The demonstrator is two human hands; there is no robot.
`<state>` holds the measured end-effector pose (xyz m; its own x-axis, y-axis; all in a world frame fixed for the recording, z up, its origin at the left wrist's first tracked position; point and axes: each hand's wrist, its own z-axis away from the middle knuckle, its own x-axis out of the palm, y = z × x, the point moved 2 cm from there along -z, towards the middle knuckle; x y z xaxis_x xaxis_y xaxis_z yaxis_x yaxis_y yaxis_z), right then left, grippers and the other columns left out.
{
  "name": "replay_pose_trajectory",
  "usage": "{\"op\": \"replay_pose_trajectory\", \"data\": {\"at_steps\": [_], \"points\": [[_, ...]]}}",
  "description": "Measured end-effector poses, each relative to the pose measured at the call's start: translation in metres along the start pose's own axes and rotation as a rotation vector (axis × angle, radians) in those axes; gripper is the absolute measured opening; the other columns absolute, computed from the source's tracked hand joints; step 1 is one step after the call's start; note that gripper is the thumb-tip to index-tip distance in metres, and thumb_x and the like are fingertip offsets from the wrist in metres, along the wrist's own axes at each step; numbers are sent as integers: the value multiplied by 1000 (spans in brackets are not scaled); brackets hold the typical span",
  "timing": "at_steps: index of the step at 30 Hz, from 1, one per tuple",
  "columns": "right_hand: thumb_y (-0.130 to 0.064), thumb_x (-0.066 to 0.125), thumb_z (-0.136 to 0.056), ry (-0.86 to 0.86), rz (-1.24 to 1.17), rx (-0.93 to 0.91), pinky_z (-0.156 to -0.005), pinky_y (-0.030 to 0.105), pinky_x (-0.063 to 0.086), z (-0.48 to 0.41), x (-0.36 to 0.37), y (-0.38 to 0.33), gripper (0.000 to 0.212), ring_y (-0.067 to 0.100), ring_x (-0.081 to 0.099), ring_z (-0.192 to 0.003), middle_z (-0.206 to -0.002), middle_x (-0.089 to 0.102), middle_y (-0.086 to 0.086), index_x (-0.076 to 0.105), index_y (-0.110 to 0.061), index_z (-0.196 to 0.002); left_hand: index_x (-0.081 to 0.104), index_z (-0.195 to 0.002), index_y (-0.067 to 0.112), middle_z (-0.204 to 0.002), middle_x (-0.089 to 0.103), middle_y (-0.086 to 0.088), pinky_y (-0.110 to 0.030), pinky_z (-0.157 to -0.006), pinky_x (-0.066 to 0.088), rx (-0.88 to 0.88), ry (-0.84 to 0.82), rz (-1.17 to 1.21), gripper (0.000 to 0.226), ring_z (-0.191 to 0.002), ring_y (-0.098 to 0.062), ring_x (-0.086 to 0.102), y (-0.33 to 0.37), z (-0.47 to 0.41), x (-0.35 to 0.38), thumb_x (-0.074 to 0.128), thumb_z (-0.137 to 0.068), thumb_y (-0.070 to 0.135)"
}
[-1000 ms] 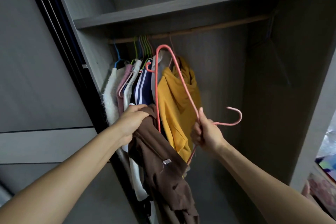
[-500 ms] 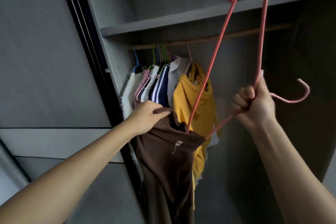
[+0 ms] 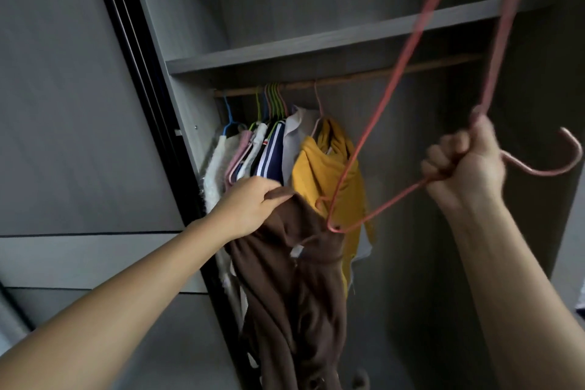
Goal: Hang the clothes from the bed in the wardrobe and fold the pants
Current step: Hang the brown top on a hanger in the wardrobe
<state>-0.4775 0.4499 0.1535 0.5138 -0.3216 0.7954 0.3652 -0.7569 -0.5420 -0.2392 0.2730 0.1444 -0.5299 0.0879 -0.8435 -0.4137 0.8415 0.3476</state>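
Here, the left hand (image 3: pixel 250 203) reaches up into the open wardrobe (image 3: pixel 411 247), its grip pinched on the top edge of a brown garment (image 3: pixel 294 294). The garment hangs down from those fingers in long loose folds, in front of the clothes already on the rail.

The right hand (image 3: pixel 465 165) is raised further to the right, its grip clenched into a fist around a pink hanger (image 3: pixel 330 227), just where the neck meets the hook. The hook curls out to the right of the fist. The hanger is tilted: one shoulder runs up past the top of the view and is blurred, and the other corner points down and left, touching the brown garment's top edge. Whether that corner is inside the neck opening cannot be told.

Behind, a wooden rod (image 3: pixel 364 76) runs under a grey shelf (image 3: pixel 316 47). A yellow hooded top (image 3: pixel 316 174), a navy striped piece (image 3: pixel 269 155) and a white fluffy one (image 3: pixel 215 168) hang bunched at the rod's left end. A grey sliding door (image 3: pixel 63 104) stands at the left.
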Motion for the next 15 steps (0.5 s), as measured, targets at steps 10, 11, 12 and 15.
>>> {"op": "replay_pose_trajectory", "data": {"at_steps": [10, 11, 12, 15], "points": [[-44, 42, -97, 152, -267, 121, -36, 22, 12, -7, -27, 20, 54, 7, 12, -40, -47, 17, -7, 29, -24, -48, 45, -65, -1, -58, 34, -3, -27, -54, 25, -153, -36, 230, 44, -51, -11, 33, -17, 13, 17, 53, -98, 28], [-45, 41, -97, 142, -283, 137, -35, 22, 13, -3, -22, 29, 55, 7, 13, -39, -47, 17, -7, 29, -24, -48, 45, -63, 2, -56, 33, 0, -28, -53, 24, -154, -40, 244, 44, -49, -10, 31, -13, 10, 17, 53, -98, 29], [-45, 41, -98, 135, -301, 149, -34, 22, 14, 2, -16, 37, 56, 7, 14, -38, -46, 18, -7, 30, -23, -48, 48, -62, 6, -52, 32, 4, -28, -52, 22, -159, -37, 251, 43, -46, -8, 29, -10, 6, 17, 53, -97, 30], [-50, 42, -99, 134, -313, 135, -36, 22, 16, 12, 0, 53, 59, 8, 17, -40, -48, 21, -7, 32, -22, -48, 55, -69, 14, -54, 29, 6, -29, -55, 22, -197, -30, 274, 31, -51, -13, 27, -4, -3, 18, 55, -96, 29]]}}
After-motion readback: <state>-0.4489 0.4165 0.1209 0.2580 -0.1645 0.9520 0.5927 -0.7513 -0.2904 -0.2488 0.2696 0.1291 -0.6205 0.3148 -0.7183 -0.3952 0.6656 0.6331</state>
